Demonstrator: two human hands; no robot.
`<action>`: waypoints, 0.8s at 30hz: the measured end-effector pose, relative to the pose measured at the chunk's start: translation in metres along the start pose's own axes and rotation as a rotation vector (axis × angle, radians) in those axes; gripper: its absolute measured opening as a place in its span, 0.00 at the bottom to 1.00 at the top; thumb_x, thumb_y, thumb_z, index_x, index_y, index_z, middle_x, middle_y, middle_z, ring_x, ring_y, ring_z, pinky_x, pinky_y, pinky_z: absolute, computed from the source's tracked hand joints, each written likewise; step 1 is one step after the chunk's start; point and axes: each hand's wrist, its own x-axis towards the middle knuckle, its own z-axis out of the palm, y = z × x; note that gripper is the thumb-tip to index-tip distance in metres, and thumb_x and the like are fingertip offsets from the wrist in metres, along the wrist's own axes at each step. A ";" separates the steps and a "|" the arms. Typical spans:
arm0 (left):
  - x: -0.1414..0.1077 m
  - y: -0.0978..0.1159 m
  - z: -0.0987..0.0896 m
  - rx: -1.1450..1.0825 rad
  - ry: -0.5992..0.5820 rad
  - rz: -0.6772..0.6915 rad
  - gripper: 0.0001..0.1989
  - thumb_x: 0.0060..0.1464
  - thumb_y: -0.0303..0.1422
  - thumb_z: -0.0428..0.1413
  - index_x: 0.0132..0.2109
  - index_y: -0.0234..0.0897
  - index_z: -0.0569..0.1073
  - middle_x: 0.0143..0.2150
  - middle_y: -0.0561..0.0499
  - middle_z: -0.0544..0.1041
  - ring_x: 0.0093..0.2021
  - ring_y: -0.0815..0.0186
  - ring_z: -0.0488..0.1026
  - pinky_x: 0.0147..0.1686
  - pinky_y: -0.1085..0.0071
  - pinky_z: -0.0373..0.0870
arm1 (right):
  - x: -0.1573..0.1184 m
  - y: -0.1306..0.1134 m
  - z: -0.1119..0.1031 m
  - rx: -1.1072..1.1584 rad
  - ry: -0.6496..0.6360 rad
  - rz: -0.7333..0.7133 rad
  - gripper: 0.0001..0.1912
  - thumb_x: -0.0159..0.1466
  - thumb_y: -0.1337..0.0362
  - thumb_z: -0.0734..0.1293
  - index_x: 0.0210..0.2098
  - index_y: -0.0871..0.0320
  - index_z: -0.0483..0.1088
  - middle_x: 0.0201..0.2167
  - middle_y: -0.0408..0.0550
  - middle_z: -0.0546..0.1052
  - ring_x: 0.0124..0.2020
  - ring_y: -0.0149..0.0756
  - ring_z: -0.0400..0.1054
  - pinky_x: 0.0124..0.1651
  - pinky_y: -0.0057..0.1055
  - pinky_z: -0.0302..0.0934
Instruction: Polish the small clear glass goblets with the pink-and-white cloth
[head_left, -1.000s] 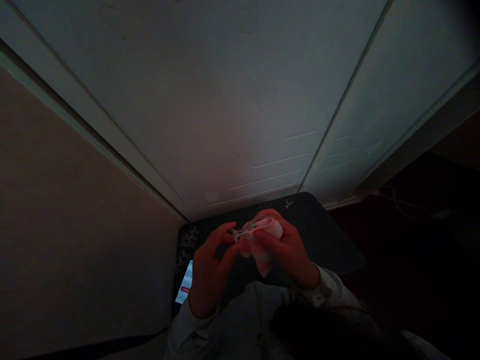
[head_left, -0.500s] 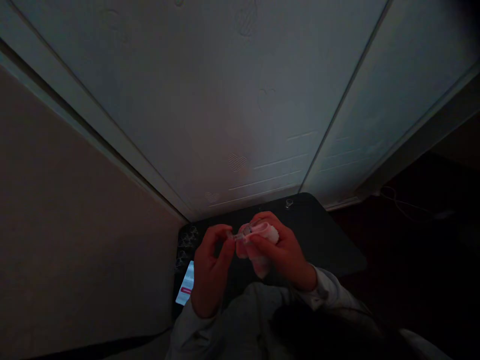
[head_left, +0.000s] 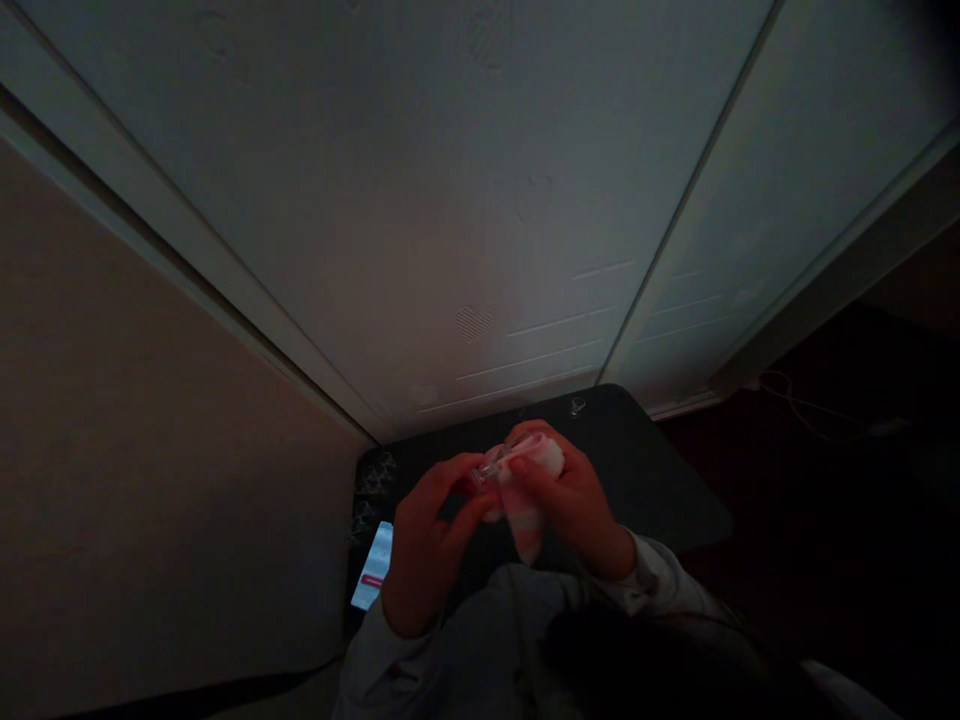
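Both hands meet over the dark table. A soft pink-and-white cloth (head_left: 527, 522), folded, is gripped between the thumb and fingers of my right hand (head_left: 577, 500); one tapered end hangs below. A small clear plastic piece (head_left: 489, 470) lies against the cloth's left side. My left hand (head_left: 431, 535) is closed on this piece, thumb below and fingers above, touching the cloth. In the dim light I cannot make out the piece's exact shape or whether it is fastened to the cloth.
Several small clear plastic pieces (head_left: 375, 475) lie at the table's left edge, beside a lit phone (head_left: 373, 568). Another clear piece (head_left: 577, 405) sits near the back of the dark table (head_left: 660, 490). A pale embossed panel (head_left: 450, 220) stands behind; a white cable (head_left: 806, 405) lies at right.
My left hand has moved slightly right, bringing the clear piece closer against the cloth. The cloth and my right hand have shifted a little.
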 end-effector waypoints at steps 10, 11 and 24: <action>-0.002 0.002 0.001 -0.094 0.023 -0.114 0.09 0.46 0.30 0.58 0.38 0.39 0.75 0.27 0.56 0.76 0.29 0.67 0.73 0.32 0.74 0.68 | -0.001 -0.008 0.004 -0.070 0.013 -0.025 0.07 0.55 0.63 0.68 0.33 0.55 0.68 0.34 0.43 0.68 0.29 0.31 0.65 0.31 0.28 0.61; -0.002 0.002 0.001 -0.102 0.016 -0.126 0.08 0.48 0.31 0.57 0.38 0.39 0.75 0.28 0.55 0.76 0.29 0.67 0.73 0.32 0.74 0.68 | -0.001 -0.008 0.003 -0.073 0.007 -0.026 0.06 0.55 0.63 0.68 0.33 0.55 0.68 0.34 0.44 0.68 0.30 0.32 0.65 0.32 0.28 0.61; -0.003 0.003 0.007 -0.205 0.008 -0.179 0.11 0.58 0.37 0.50 0.34 0.37 0.72 0.27 0.55 0.73 0.27 0.69 0.70 0.29 0.75 0.66 | -0.001 -0.004 0.004 -0.100 -0.014 -0.087 0.06 0.56 0.61 0.69 0.30 0.56 0.70 0.33 0.45 0.70 0.32 0.34 0.67 0.35 0.31 0.64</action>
